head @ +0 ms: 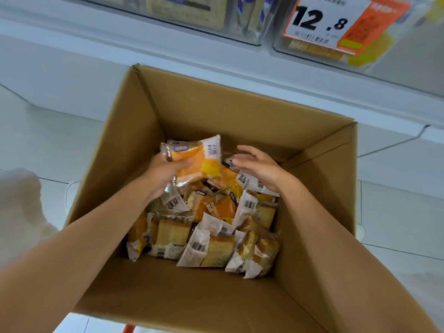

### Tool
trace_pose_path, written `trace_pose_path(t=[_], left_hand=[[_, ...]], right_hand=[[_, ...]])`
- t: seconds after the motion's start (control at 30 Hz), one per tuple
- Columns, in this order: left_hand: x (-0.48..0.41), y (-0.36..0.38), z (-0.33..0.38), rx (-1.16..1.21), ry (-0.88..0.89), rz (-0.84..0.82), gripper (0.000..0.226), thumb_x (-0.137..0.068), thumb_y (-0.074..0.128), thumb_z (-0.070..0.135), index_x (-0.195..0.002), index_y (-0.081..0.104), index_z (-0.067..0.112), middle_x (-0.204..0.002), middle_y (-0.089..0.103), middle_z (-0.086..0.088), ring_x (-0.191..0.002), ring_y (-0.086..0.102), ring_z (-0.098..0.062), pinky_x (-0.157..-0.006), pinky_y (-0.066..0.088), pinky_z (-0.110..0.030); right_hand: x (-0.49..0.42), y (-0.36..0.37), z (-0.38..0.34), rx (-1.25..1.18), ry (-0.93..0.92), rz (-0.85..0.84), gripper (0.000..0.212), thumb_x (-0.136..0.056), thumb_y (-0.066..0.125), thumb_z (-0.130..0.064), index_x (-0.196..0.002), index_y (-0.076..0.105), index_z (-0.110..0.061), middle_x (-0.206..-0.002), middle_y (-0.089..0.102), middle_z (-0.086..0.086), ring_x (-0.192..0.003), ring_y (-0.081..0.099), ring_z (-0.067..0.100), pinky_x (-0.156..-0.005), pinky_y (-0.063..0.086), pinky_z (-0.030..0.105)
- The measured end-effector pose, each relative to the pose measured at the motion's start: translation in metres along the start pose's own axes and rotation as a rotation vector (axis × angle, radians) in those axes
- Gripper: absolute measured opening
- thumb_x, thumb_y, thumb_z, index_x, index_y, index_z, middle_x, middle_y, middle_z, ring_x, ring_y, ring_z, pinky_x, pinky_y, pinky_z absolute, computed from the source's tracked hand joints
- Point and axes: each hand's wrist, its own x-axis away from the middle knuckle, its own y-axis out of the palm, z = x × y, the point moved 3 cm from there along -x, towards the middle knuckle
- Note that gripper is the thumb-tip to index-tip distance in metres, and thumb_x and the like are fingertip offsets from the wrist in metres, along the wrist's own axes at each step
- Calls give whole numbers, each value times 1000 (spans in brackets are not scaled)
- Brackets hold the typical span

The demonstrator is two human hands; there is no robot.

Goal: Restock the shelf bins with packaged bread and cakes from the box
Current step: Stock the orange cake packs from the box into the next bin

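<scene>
An open cardboard box (216,109) stands below me with several packaged cakes (211,239) heaped on its bottom. My left hand (163,174) grips an orange and white cake packet (197,157), lifted above the heap inside the box. My right hand (259,164) hovers over the heap to the right of that packet, fingers loosely spread and holding nothing. Clear shelf bins (192,13) with packaged bread run along the top of the view.
A price tag reading 12.8 (336,22) hangs on the right bin. The white shelf ledge (240,66) lies just behind the box. White floor tiles (396,212) surround the box. Pale cloth (19,212) shows at the left edge.
</scene>
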Motion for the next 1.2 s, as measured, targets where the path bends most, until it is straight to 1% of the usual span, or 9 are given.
trace_pose_path(t=[0.1,0.3,0.43,0.57,0.73,0.83,0.93,1.03,1.2], left_hand=[[-5,-24,-2,-24,106,190,22,-87,71,5,-104,62,16,-113,67,-12,-91,66,-20,-71,52,-27],[-9,-29,-13,-123,117,234,33,-85,74,6,-116,62,11,-110,69,-8,-101,66,-23,-91,53,-38],[-10,-28,-18,-123,113,209,26,-86,72,4,-107,61,17,-93,67,2,-86,66,-13,-69,53,-23],[-12,-27,-19,-101,116,207,23,-87,71,4,-100,61,20,-89,67,5,-81,65,-8,-64,51,-20],[-1,-21,-3,-250,236,248,26,-87,72,5,-109,62,15,-97,67,-1,-87,65,-15,-72,54,-27],[13,-8,14,-326,322,170,26,-88,71,8,-114,64,12,-104,69,-5,-97,65,-20,-86,55,-35],[38,17,37,-305,366,19,10,-92,68,30,-98,68,21,-93,71,2,-87,67,-15,-76,55,-26],[66,39,58,-388,449,-100,43,-89,67,46,-95,65,4,-81,64,-2,-71,58,-12,-66,47,-22],[108,54,95,-387,504,-200,37,-90,62,50,-103,68,16,-89,74,-1,-75,71,-14,-69,53,-30]], right_hand=[[-12,-14,18,271,40,48,60,-88,71,-24,-143,46,-21,-138,54,-3,-127,50,13,-101,39,27],[-56,10,52,500,143,-36,70,-93,66,-21,-152,29,-23,-156,32,-1,-142,32,21,-98,36,27],[-75,14,61,665,163,25,78,-93,65,-23,-155,18,-22,-158,28,4,-143,31,28,-111,35,37],[-80,12,61,767,110,66,40,-90,67,-18,-128,58,-10,-124,62,10,-109,60,26,-92,51,37],[-42,8,11,712,-121,29,10,-86,70,-7,-79,63,-11,-78,58,10,-74,50,16,-70,38,32],[-3,13,-39,821,-242,-60,23,-86,73,-16,-108,71,-12,-99,67,1,-90,61,15,-82,46,32],[39,24,-84,891,-357,-92,21,-88,70,-18,-109,72,-14,-105,71,2,-96,65,16,-87,50,35],[74,28,-115,976,-491,12,20,-88,70,-23,-108,72,-20,-103,68,-1,-94,61,15,-86,50,40],[139,10,-148,1051,-552,187,73,-84,72,-43,-147,38,-29,-152,37,-1,-139,33,17,-111,28,33]])
